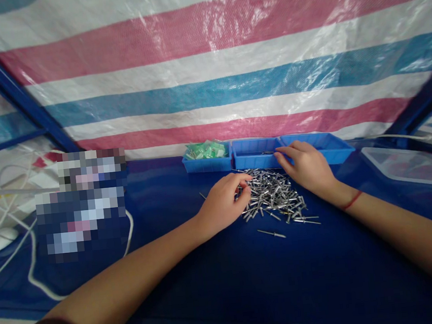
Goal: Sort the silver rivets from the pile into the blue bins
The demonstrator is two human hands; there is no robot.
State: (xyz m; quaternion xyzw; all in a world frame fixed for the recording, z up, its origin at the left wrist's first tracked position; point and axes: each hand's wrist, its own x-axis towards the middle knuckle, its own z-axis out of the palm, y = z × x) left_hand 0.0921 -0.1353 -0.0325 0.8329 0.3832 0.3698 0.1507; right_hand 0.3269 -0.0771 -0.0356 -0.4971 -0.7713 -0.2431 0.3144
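Observation:
A loose heap of silver pop rivets (274, 193) lies on the blue tabletop. At the heap's left edge is my left hand (224, 202), its fingers curled and the thumb close to the fingertips. What it grips, if anything, is hard to make out among the rivets. My right hand (305, 167) is over the front edge of the blue bins, with thumb and forefinger pinched. Thin rivets (267, 152) stick out left from its fingertips, over the middle blue bin (252, 162). One single rivet (272, 233) lies apart, in front of the heap.
Left of the middle bin, a blue bin (204, 165) holds green-and-clear packets (207, 150). A third blue bin (333, 156) stands at the right, partly behind my hand. A clear plastic lid (407, 166) lies farther right. White cables (35, 271) and a mouse (0, 240) are at the left.

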